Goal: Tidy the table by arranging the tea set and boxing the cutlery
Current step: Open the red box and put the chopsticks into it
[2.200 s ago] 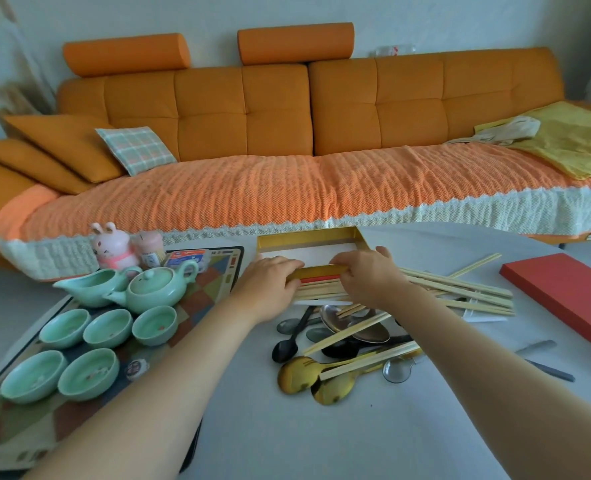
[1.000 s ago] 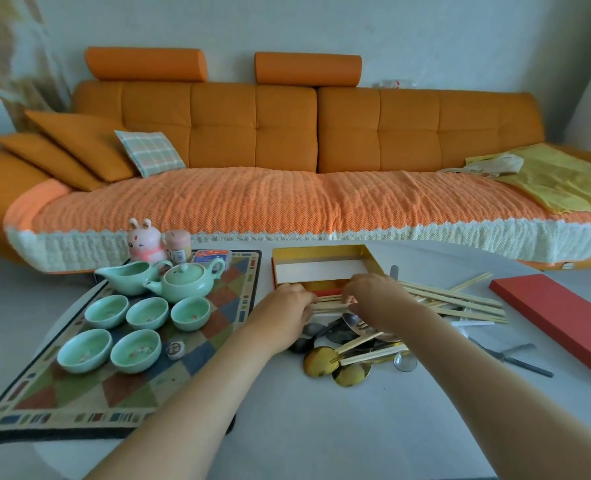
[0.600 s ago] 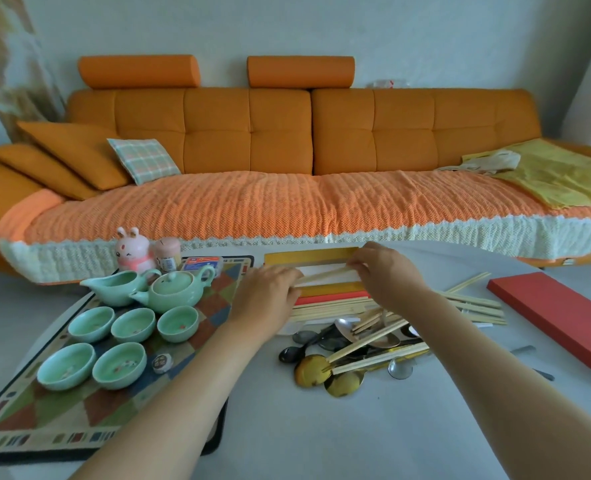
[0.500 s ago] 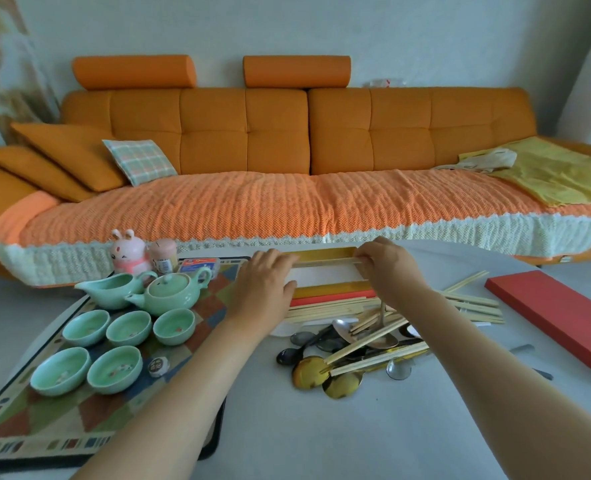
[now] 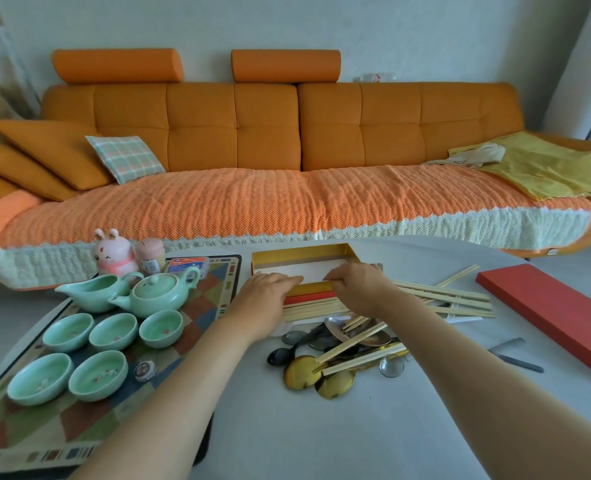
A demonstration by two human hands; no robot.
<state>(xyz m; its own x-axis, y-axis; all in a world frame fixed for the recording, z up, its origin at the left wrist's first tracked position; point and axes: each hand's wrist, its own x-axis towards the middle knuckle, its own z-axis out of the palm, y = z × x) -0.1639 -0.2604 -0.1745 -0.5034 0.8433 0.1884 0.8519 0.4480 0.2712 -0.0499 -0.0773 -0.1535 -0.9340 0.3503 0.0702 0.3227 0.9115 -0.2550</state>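
At the left, a patterned rectangular mat (image 5: 214, 289) carries the pale green ceramic tea set: 5 cups (image 5: 114, 332) in 2 rows, a lidded teapot (image 5: 155, 294) and a pouring jug (image 5: 93, 292) behind them, close together.

The left hand (image 5: 270, 294) lies with straight fingers on the near rim of the open, gold-lined cardboard box (image 5: 301, 252). The right hand (image 5: 360, 289) meets it there, fingers curled down over the same rim; I cannot tell whether they pinch anything.

The box sits straight ahead of both hands, its long axis running left to right. A row of pale wooden chopsticks (image 5: 313, 311) lies parallel to it, just beside its near wall, under both wrists. Gold and dark metal spoons (image 5: 304, 370) are heaped beside the right forearm. Scattered loose chopsticks (image 5: 443, 294) lie further right, so the right hand is nearer them. The flat red lid (image 5: 546, 313) lies well apart.

The white desk (image 5: 321, 427) stands before an orange sofa (image 5: 270, 133).
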